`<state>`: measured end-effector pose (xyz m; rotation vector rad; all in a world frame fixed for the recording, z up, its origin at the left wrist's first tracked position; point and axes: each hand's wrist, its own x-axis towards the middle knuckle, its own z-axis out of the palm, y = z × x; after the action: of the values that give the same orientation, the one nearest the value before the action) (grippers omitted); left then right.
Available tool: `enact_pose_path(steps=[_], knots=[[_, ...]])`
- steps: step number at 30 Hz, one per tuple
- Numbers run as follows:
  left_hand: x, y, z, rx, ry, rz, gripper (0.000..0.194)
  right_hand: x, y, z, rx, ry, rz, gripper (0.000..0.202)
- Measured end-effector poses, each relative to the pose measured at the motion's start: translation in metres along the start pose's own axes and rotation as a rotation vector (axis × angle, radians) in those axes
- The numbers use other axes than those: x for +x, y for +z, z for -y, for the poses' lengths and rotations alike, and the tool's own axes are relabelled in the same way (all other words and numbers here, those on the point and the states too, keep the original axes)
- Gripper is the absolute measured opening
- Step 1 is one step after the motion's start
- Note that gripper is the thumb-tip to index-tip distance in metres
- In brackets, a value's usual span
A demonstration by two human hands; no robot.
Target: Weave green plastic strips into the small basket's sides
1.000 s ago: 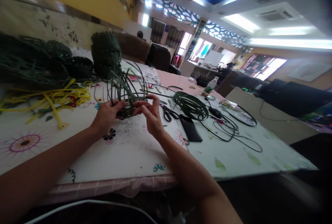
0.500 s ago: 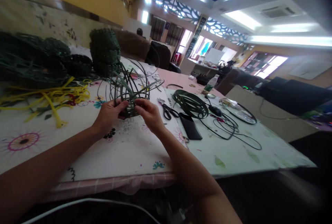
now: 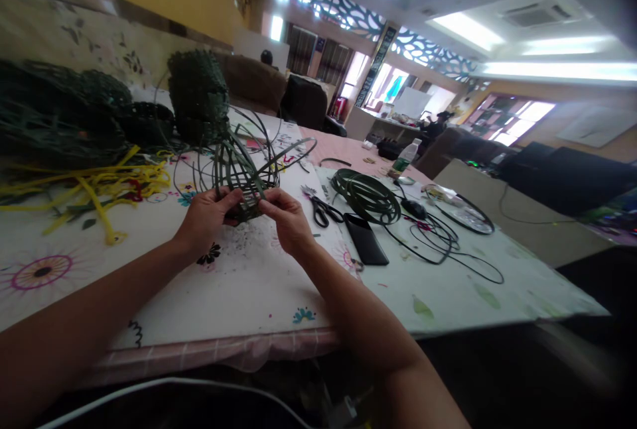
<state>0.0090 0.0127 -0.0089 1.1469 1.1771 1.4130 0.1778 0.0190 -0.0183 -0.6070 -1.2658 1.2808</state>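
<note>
A partly woven basket [image 3: 247, 180] of dark green strips is between my hands over the patterned tablecloth, its loose strip ends curving up and outward. My left hand [image 3: 208, 218] grips its near left side, thumb pressed on the weave. On the right, the fingers of my right hand [image 3: 286, 215] pinch a green strip [image 3: 256, 180] at the basket's near side. Black-handled scissors [image 3: 322, 210] lie just right of my right hand. The fingertips beneath the weave are partly hidden.
A coil of green strip [image 3: 365, 195], a black phone [image 3: 365, 239], a computer mouse [image 3: 413, 209] and a bottle [image 3: 405, 158] are on the right. Yellow strips [image 3: 99, 193] and finished-looking green woven baskets [image 3: 196, 94] lie at the left. The table's near edge [image 3: 223, 348] runs in front.
The loose strips above the basket have shifted, one now looping out to the right. Both hands keep their hold in nearly the same place.
</note>
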Motion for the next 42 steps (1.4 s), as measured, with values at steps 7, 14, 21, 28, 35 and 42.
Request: enact_pose_path(steps=[7,14,21,28,35,42], knots=[[0.0,-0.001,-0.006,0.006,-0.018,-0.019,0.04,0.0,0.002,0.004,-0.023,0.015,0.054,0.033],[-0.002,0.001,-0.01,0.002,-0.021,-0.014,0.041,0.001,0.001,0.002,-0.004,0.013,0.007,0.032],[0.001,0.0,-0.011,-0.01,-0.038,-0.048,0.035,0.003,-0.002,0.0,0.013,-0.04,0.037,0.03],[0.001,-0.004,-0.011,-0.008,-0.025,-0.06,0.038,0.004,-0.004,0.004,-0.141,-0.171,0.033,0.027],[0.0,-0.004,-0.011,0.008,-0.03,-0.065,0.039,-0.006,0.001,0.011,-0.349,-0.207,0.065,0.012],[0.01,-0.014,-0.018,0.003,-0.025,-0.071,0.035,-0.001,-0.014,0.029,-0.514,-0.364,-0.123,0.015]])
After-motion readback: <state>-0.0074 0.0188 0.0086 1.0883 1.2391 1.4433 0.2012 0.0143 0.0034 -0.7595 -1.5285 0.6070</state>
